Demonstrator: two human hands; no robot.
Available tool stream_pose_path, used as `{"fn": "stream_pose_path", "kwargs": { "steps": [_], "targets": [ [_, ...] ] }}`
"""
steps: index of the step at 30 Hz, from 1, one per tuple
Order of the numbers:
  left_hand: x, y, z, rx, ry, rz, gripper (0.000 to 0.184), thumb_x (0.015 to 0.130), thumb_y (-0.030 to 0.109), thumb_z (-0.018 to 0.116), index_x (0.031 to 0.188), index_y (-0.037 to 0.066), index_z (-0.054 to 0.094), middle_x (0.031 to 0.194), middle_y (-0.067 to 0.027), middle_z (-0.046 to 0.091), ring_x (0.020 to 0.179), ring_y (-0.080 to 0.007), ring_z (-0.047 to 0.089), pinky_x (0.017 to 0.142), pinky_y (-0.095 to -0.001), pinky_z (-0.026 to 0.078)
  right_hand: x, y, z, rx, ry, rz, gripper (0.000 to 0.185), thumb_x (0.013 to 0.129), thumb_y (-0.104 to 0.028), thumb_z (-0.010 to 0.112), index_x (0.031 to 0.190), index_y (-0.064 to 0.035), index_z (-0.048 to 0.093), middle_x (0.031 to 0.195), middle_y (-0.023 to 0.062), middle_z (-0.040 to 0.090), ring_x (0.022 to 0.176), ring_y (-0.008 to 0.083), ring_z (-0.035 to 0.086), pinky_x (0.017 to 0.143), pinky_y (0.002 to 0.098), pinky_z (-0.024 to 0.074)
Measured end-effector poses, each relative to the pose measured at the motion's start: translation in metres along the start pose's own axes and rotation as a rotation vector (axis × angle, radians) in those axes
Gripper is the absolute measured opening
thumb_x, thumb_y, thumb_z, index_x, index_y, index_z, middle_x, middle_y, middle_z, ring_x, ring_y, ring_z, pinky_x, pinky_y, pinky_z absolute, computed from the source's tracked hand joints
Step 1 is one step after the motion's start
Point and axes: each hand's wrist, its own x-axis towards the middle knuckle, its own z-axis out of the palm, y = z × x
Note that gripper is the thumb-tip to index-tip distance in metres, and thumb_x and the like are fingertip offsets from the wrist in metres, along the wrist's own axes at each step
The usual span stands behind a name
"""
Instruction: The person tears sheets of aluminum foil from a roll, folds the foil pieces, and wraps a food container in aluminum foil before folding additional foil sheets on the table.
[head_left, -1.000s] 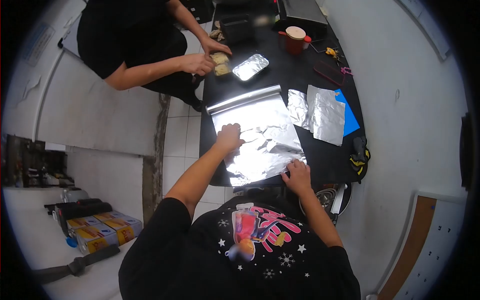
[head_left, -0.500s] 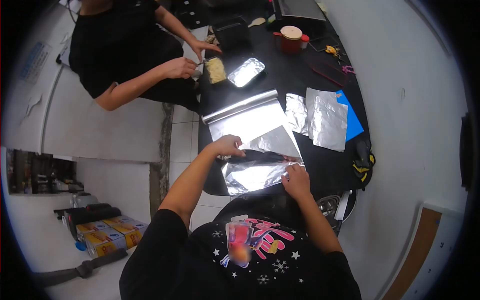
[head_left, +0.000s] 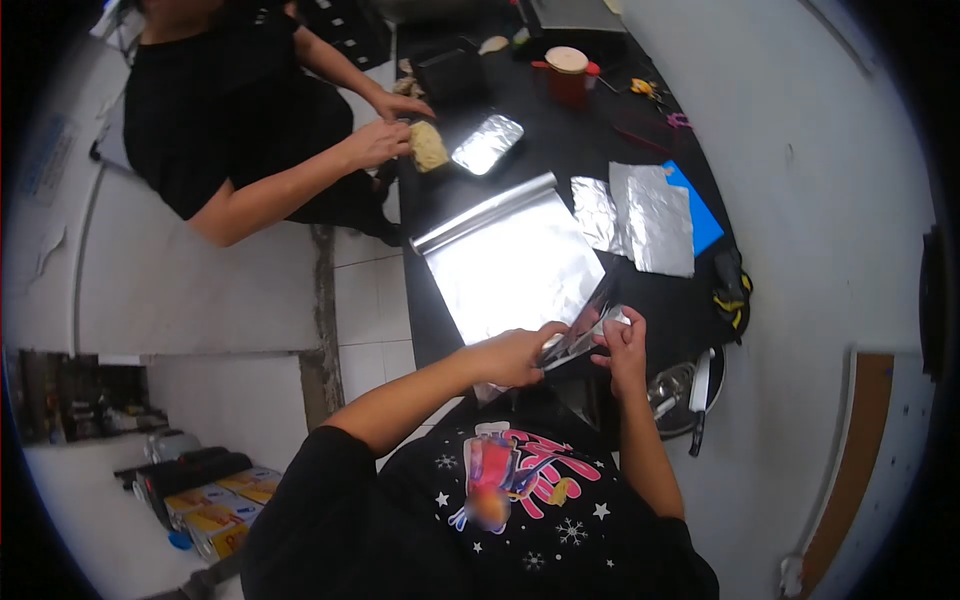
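A sheet of foil [head_left: 515,265] runs from the foil roll [head_left: 484,213] toward the black table's front edge. Its near end is lifted and crumpled between my hands. My left hand [head_left: 520,355] is closed on the near edge of the sheet, around its middle. At the front right corner, my right hand [head_left: 624,345] pinches the foil between thumb and fingertips, with the other fingers bent. Right of the sheet lie a smaller foil piece [head_left: 596,214] and a larger one [head_left: 652,220], which partly covers a blue sheet [head_left: 702,208].
Across the black table [head_left: 440,330], a co-worker's hands [head_left: 385,138] touch a tray of yellowish food [head_left: 429,147]. Beside it sits a foil-covered tray [head_left: 488,144]. Further back stands a red lidded container [head_left: 567,78]. A knife [head_left: 700,395] lies on a pan below the right edge.
My left hand has moved down and right along the foil to its near edge. My right hand has lifted the front right corner. The sheet's middle, folded up before, now lies flatter.
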Motion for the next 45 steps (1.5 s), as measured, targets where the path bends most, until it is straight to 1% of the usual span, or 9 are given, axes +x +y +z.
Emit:
{"fn": "stream_pose_path", "kwargs": {
  "steps": [4, 7, 8, 11, 13, 16, 18, 34, 45],
  "targets": [
    [0.005, 0.032, 0.02, 0.038, -0.166, -0.04, 0.073, 0.074, 0.007, 0.063, 0.136, 0.009, 0.025, 0.08, -0.0202, 0.063, 0.077, -0.033, 0.065, 0.067, -0.0428, 0.049, -0.034, -0.002, 0.012, -0.002, 0.199, 0.012, 0.059, 0.082, -0.024, 0.07, 0.127, -0.0065, 0.036, 0.106, 0.0101, 0.054, 0.088, 0.0152, 0.056, 0.062, 0.0265, 0.0483],
    [0.023, 0.005, 0.066, 0.143, -0.133, 0.217, 0.074, 0.074, 0.006, 0.061, 0.138, 0.01, 0.024, 0.086, -0.0224, 0.062, 0.081, -0.0315, 0.065, 0.068, -0.0425, 0.05, -0.033, 0.029, -0.002, -0.103, 0.333, -0.142, 0.048, 0.082, -0.022, 0.07, 0.117, -0.0019, 0.045, 0.096, 0.0083, 0.056, 0.087, 0.0125, 0.055, 0.061, 0.0249, 0.046],
    [0.019, 0.009, 0.071, 0.112, -0.101, 0.279, 0.063, 0.075, 0.007, 0.062, 0.132, 0.009, 0.036, 0.092, -0.021, 0.062, 0.079, -0.0276, 0.064, 0.068, -0.0394, 0.05, -0.034, 0.032, -0.005, -0.055, 0.344, -0.175, 0.029, 0.082, -0.02, 0.069, 0.097, -0.0003, 0.054, 0.084, 0.0051, 0.059, 0.081, 0.0095, 0.055, 0.062, 0.0243, 0.0438],
    [0.026, 0.007, 0.079, -0.07, -0.156, 0.447, 0.046, 0.075, 0.008, 0.063, 0.12, 0.007, 0.052, 0.092, -0.0149, 0.064, 0.074, -0.024, 0.062, 0.067, -0.0357, 0.05, -0.027, 0.08, -0.053, -0.167, 0.486, 0.018, 0.018, 0.083, -0.016, 0.067, 0.083, -0.002, 0.057, 0.077, 0.0024, 0.06, 0.075, 0.0087, 0.055, 0.064, 0.0246, 0.0428],
    [0.048, -0.016, 0.087, -0.219, 0.142, 0.426, 0.027, 0.076, 0.007, 0.06, 0.104, 0.006, 0.063, 0.088, -0.0092, 0.064, 0.066, -0.0212, 0.06, 0.064, -0.0331, 0.05, -0.035, 0.086, -0.057, 0.08, 0.534, -0.085, 0.013, 0.084, -0.01, 0.063, 0.091, 0.0003, 0.063, 0.081, 0.0041, 0.064, 0.071, 0.0093, 0.056, 0.064, 0.0244, 0.0429],
    [0.09, -0.04, 0.058, 0.002, 0.407, 0.297, 0.015, 0.078, 0.006, 0.06, 0.092, 0.004, 0.066, 0.085, -0.0146, 0.063, 0.07, -0.0243, 0.062, 0.066, -0.0352, 0.05, -0.046, 0.096, -0.073, 0.217, 0.573, -0.019, 0.019, 0.085, -0.006, 0.06, 0.101, 0.0035, 0.062, 0.091, 0.0075, 0.067, 0.078, 0.0138, 0.062, 0.07, 0.0268, 0.0471],
    [0.124, -0.055, 0.048, 0.102, 0.38, 0.217, 0.011, 0.076, 0.009, 0.062, 0.086, 0.004, 0.064, 0.084, -0.0164, 0.061, 0.08, -0.0315, 0.061, 0.073, -0.0395, 0.049, -0.051, 0.107, -0.079, 0.296, 0.581, -0.015, 0.02, 0.085, -0.005, 0.06, 0.102, 0.0036, 0.062, 0.093, 0.0081, 0.067, 0.079, 0.0142, 0.062, 0.071, 0.0265, 0.0475],
    [0.211, -0.033, 0.06, 0.457, 0.3, -0.112, 0.047, 0.074, 0.043, 0.066, 0.09, -0.001, 0.063, 0.085, -0.0182, 0.066, 0.084, -0.033, 0.065, 0.077, -0.0396, 0.051, -0.066, 0.197, -0.11, 0.507, 0.571, 0.196, 0.024, 0.083, -0.01, 0.061, 0.106, -0.0009, 0.06, 0.091, 0.0066, 0.065, 0.074, 0.0174, 0.065, 0.057, 0.0311, 0.0553],
    [0.21, -0.008, 0.058, 0.451, 0.235, -0.234, 0.05, 0.073, 0.045, 0.067, 0.091, -0.001, 0.067, 0.09, -0.0188, 0.068, 0.085, -0.0309, 0.067, 0.077, -0.0373, 0.052, -0.055, 0.186, -0.111, 0.317, 0.711, 0.131, 0.031, 0.092, -0.028, 0.055, 0.101, 0.0014, 0.062, 0.089, 0.0053, 0.063, 0.081, 0.0137, 0.06, 0.071, 0.0274, 0.0478]
  ]
}}
